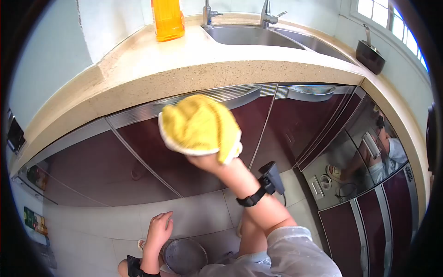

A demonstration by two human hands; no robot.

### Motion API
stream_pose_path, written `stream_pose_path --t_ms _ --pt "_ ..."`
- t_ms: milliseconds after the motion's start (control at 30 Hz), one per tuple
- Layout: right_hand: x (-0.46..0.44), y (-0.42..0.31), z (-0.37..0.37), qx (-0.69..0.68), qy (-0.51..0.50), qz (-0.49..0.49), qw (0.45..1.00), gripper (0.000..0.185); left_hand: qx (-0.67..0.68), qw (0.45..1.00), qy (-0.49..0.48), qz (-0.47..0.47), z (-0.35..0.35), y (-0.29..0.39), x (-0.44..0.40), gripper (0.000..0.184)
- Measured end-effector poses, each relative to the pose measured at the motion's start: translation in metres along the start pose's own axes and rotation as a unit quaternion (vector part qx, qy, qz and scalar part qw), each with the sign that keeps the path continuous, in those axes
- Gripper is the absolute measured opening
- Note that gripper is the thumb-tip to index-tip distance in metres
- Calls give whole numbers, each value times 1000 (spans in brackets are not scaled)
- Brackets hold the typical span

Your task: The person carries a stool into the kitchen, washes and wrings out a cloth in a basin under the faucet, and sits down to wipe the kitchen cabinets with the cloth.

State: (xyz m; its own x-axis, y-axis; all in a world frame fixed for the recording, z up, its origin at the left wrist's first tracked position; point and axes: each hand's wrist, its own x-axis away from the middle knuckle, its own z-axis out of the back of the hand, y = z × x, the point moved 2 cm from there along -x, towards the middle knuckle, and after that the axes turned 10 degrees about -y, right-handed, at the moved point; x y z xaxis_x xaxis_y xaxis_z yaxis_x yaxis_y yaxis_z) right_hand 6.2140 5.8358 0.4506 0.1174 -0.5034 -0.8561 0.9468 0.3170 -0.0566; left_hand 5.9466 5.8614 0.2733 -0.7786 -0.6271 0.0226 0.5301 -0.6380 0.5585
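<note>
A yellow cloth with a white edge point(200, 124) is bunched over my right hand point(203, 161), which grips it in front of the dark red cabinet door point(157, 157), just below the counter edge. The cloth hides most of my right fingers, and I cannot tell whether it touches the door. Low in the view, my left hand point(160, 228) is free, its fingers loosely bent and the thumb apart. Close beside it, near the floor, is a round grey object with a rim point(185, 255), perhaps a basin or a stool.
On the counter point(221, 69) stand a bottle of orange liquid point(167, 21) and, at the right, a dark pot point(370, 56). A double steel sink point(254, 37) with two taps is set in behind. Curved cabinet handles point(311, 94) stick out. A glossy appliance front point(350, 157) is at right.
</note>
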Motion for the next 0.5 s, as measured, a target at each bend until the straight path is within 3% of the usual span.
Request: stream_pose_path --t_ms 67,133,200,267,300,433,500 --pt "-5 15 24 114 34 -12 993 33 11 1000 24 9 -5 0 5 26" --pt "10 49 40 131 73 -24 988 36 32 998 46 25 -8 -3 13 24" --pt "32 73 56 164 38 27 985 40 30 997 61 24 -10 -3 18 23" --pt "58 112 52 126 27 -48 990 41 24 997 72 29 -14 -8 19 23" --pt "72 125 53 152 7 -36 988 41 29 996 71 42 -16 -9 19 23" --pt "100 116 32 263 19 -104 959 42 40 996 74 39 -18 -2 20 24" --pt "116 106 18 213 -11 -122 969 41 34 997 66 36 -19 2 20 24"
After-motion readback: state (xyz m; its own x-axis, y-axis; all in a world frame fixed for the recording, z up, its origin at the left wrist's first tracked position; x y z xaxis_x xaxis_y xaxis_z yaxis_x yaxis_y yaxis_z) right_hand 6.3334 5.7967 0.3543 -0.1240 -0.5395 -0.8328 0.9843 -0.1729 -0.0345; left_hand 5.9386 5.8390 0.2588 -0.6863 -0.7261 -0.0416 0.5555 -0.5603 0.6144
